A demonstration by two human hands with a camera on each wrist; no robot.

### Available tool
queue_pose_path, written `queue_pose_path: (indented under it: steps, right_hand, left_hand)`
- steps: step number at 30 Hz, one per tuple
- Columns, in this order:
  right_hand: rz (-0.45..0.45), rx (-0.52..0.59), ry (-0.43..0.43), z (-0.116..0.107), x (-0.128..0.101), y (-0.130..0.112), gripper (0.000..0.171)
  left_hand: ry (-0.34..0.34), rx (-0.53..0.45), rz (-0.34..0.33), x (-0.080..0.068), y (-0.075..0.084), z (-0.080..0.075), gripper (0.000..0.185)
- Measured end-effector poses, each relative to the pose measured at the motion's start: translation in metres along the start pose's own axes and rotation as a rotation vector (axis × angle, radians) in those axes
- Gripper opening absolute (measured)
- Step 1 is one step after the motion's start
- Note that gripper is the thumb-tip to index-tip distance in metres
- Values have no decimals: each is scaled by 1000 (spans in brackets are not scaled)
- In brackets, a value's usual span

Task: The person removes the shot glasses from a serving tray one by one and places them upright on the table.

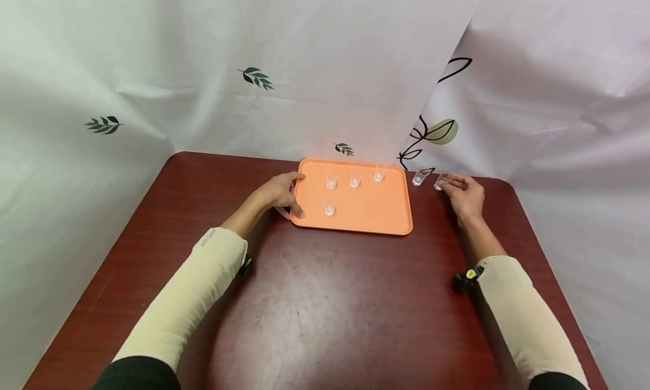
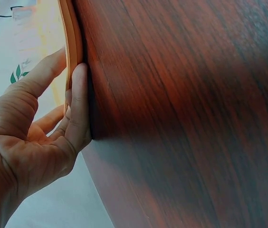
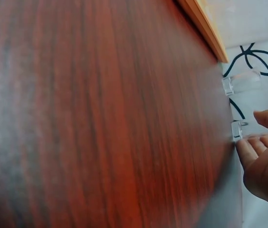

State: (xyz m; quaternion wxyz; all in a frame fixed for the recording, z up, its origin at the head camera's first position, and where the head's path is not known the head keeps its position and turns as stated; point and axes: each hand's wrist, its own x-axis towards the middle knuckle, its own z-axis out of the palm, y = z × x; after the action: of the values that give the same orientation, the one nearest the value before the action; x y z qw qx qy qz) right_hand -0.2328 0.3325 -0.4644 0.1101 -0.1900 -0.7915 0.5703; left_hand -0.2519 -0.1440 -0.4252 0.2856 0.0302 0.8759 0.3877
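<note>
An orange tray (image 1: 365, 214) lies on the table near the back wall. Several small clear cups stand on it, among them one in the front row (image 1: 329, 209). My left hand (image 1: 282, 193) grips the tray's left end, the thumb over the rim; the left wrist view shows this hand (image 2: 43, 123) with fingers along the tray's outer edge (image 2: 71, 33). Off the tray's right side, my right hand (image 1: 464, 197) holds a small clear cup (image 1: 440, 182) between thumb and fingers, low at the tabletop. Another clear cup (image 1: 419, 176) stands between it and the tray.
The dark red wooden table (image 1: 325, 299) has rounded back corners. Behind it hangs a white cloth (image 1: 325, 57) with printed leaves, close to the tray's far rim. In the right wrist view the cups stand near the table's back edge.
</note>
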Motion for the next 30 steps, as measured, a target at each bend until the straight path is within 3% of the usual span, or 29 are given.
queue_pose_path:
  steps: [8, 19, 25, 30]
  right_hand:
    - [22, -32, 5, -2, 2, -1, 32]
    - [88, -47, 32, -3, 2, -1, 51]
    - [106, 20, 38, -6, -5, -1, 47]
    - [108, 160, 26, -10, -12, -2, 40]
  left_hand:
    - [-7, -11, 1, 1, 1, -1, 123]
    - [-3, -23, 4, 2, -1, -1, 121]
    - [-7, -18, 2, 2, -2, -1, 122]
    - [-7, -16, 1, 2, 0, -2, 122]
